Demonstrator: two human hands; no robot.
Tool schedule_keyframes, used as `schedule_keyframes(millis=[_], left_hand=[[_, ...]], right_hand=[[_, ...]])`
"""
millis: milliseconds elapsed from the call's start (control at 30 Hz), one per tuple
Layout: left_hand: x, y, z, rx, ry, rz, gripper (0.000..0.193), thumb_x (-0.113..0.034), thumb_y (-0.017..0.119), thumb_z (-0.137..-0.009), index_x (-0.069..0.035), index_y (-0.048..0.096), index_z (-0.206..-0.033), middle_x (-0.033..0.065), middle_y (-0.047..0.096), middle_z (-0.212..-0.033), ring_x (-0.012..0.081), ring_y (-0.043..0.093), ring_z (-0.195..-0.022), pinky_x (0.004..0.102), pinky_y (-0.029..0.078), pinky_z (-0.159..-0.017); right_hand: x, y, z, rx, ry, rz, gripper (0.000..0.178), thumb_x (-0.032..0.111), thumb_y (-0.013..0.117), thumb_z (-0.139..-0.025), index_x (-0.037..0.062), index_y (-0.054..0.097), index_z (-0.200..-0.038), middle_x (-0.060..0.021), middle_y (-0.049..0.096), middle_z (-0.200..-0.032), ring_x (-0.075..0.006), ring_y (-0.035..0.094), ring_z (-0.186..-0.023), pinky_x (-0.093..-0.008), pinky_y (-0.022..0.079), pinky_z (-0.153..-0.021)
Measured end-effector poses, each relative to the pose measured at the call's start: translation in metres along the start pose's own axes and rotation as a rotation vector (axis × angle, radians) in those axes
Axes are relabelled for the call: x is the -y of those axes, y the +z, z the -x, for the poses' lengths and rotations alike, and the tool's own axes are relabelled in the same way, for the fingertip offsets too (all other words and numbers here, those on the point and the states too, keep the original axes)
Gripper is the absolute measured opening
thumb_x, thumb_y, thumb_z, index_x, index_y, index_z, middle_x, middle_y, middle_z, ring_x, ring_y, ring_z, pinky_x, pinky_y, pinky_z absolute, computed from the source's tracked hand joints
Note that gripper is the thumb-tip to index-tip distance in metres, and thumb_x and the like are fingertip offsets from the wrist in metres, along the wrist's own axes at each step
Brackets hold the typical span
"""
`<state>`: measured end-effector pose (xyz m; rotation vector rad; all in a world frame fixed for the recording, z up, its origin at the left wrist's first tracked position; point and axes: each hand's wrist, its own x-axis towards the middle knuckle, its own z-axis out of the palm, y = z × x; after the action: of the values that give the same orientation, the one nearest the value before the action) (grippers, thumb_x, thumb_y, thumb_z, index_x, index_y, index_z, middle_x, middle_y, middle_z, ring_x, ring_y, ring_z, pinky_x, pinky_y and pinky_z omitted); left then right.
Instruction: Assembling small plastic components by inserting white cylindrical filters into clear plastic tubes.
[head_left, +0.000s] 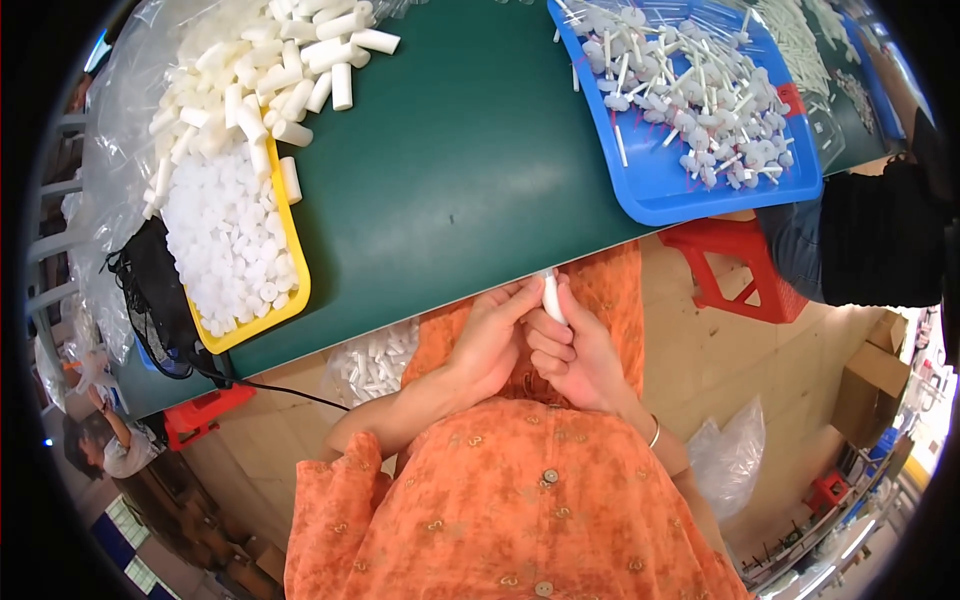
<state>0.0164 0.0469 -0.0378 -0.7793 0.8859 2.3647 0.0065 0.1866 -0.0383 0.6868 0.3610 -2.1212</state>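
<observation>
Close to the table's front edge, a small white cylinder [552, 300] sits between my two hands, tilted slightly. My right hand [580, 355] is closed around it, fingers curled. The thumb and fingertips of my left hand [493, 335] pinch it near its upper end. Whatever is at its tip is too small to make out. On the left of the table, a yellow tray [303, 270] holds many small white plastic caps [225, 240]. A heap of white cylinders [290, 75] lies behind and partly over that tray.
A blue tray [640, 205] of white sticks with frosted round pieces [720, 110] stands at the far right of the green table [430, 210]. Below are a red stool [740, 280] and a bag of white cylinders [375, 362]. A black cable [290, 393] hangs at left. Another person [850, 240] sits at right.
</observation>
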Motion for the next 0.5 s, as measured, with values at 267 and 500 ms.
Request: schedule_keyframes(millis=[267,500], left_hand=[[-0.003,-0.009,0.006,0.045,-0.035,-0.052,0.026,-0.025,0.053,-0.1,-0.004,0.061,-0.112,0.0086,0.064,-0.115,0.0174,0.059,-0.101,0.0351,0.049,-0.089],[-0.004,-0.004,0.036,0.035,0.1,-0.087,0.024,-0.021,0.058,-0.098,-0.001,0.06,-0.112,0.0146,0.065,-0.112,0.0228,0.063,-0.105,0.0382,0.052,-0.092]], right_hand=[[-0.005,-0.014,-0.003,-0.011,-0.143,0.401,0.035,0.044,0.034,-0.105,0.0139,0.052,-0.1,0.0039,0.045,-0.066,-0.0062,0.035,-0.052,-0.0205,0.027,-0.046],[0.029,-0.012,0.031,0.158,-1.157,1.95,0.075,0.028,0.083,-0.066,0.0005,0.052,-0.129,-0.0167,0.055,-0.119,-0.0346,0.053,-0.11,-0.0418,0.045,-0.093]])
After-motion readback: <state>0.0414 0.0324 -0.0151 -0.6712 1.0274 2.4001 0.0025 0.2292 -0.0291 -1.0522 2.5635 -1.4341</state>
